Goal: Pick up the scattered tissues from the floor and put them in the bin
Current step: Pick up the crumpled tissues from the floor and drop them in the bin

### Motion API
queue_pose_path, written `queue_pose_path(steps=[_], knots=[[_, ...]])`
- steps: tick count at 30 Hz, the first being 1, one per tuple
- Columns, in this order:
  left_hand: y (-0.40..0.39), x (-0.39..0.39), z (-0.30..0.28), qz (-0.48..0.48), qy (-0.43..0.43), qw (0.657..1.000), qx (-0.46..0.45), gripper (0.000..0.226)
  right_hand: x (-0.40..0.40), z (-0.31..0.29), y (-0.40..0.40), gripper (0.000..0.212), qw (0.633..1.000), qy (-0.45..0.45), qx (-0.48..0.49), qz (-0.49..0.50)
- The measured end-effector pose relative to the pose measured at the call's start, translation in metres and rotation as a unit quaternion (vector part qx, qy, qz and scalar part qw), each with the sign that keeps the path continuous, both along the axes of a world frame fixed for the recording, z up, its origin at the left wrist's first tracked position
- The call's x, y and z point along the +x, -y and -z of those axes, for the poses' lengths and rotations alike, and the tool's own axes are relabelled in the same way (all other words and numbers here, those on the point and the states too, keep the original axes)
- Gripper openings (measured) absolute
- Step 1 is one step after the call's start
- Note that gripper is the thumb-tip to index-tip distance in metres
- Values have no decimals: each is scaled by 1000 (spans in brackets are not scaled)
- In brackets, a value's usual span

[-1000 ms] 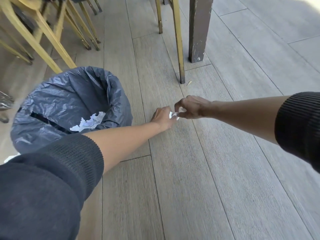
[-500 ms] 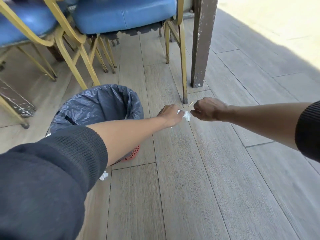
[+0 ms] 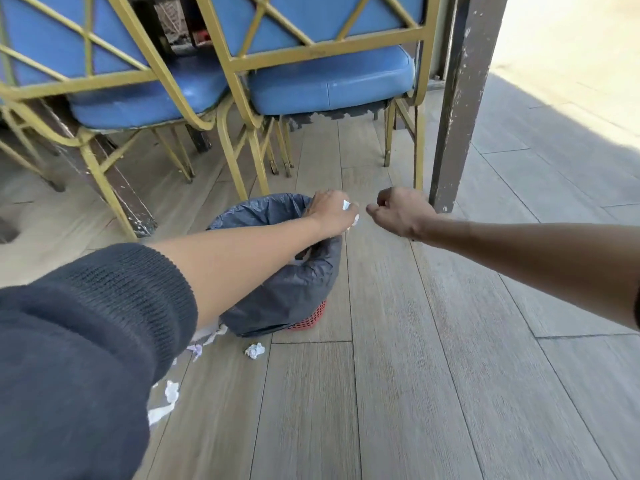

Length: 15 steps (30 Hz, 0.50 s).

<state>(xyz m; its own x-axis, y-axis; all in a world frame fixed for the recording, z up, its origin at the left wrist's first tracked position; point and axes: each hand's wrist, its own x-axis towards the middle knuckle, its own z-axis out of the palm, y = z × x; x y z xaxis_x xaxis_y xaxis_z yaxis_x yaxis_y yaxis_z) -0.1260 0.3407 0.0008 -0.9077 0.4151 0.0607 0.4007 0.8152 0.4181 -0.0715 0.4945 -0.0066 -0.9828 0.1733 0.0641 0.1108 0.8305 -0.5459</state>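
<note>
My left hand (image 3: pixel 330 213) is closed around a small white tissue (image 3: pixel 347 205) that pokes out between the fingers, held over the right rim of the bin. The bin (image 3: pixel 287 299) is a red basket lined with a dark grey bag; my left forearm hides most of its opening. My right hand (image 3: pixel 401 211) hangs just right of the left hand, fingers curled, with nothing visible in it. On the floor near me lie a crumpled tissue ball (image 3: pixel 255 350), torn tissue strips (image 3: pixel 204 341) at the bin's base, and more tissue scraps (image 3: pixel 166 401) beside my left sleeve.
Two blue-cushioned chairs with gold metal frames (image 3: pixel 242 161) stand right behind the bin. A dark wooden table leg (image 3: pixel 453 140) rises just behind my right hand. Wood-look plank floor (image 3: pixel 433 375) spreads to the right and toward me.
The tissue passed from between both hands into my left hand alone, which moved over the bin's rim. My hands drew apart. The view tilted up, showing chairs and floor tissues.
</note>
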Motion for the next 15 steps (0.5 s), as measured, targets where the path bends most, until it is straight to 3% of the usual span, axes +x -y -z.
queue_pose_path(steps=[6, 11, 15], knots=[[80, 2, -22, -48, 0, 998, -27, 31, -22, -21, 65, 29, 993, 34, -108, 13], [132, -4, -21, -99, 24, 993, -50, 26, -38, -33, 110, 18, 947, 144, -287, 28], [155, -16, -16, -107, 82, 988, -80, 60, -44, -38, 133, 17, 920, 198, -338, 14]])
